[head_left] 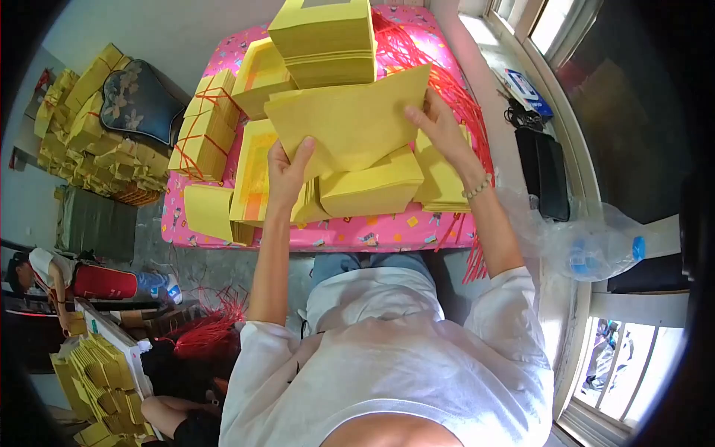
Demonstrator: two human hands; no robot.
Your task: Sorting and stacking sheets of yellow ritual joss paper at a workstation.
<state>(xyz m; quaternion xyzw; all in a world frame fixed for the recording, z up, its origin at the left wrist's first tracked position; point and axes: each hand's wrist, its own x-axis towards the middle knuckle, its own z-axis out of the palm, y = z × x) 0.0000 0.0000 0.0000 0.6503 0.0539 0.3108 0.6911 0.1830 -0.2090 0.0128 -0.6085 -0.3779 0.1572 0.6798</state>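
Both my hands hold up a large sheaf of yellow paper [354, 123] above a table with a pink patterned cloth [372, 235]. My left hand [287, 167] grips its lower left corner, and my right hand [436, 123] grips its right edge. Beneath the sheaf lie more yellow paper stacks [372, 190]. A tall yellow stack [328, 41] stands at the far side. To the left sits a bundle tied with red string [205, 127].
Loose red strings [454, 89] lie along the table's right side. A clear plastic bag [588, 242] and black items rest on the window ledge at right. Piled yellow bundles [97, 127] fill the left floor. Other people sit at lower left among red strings [208, 328].
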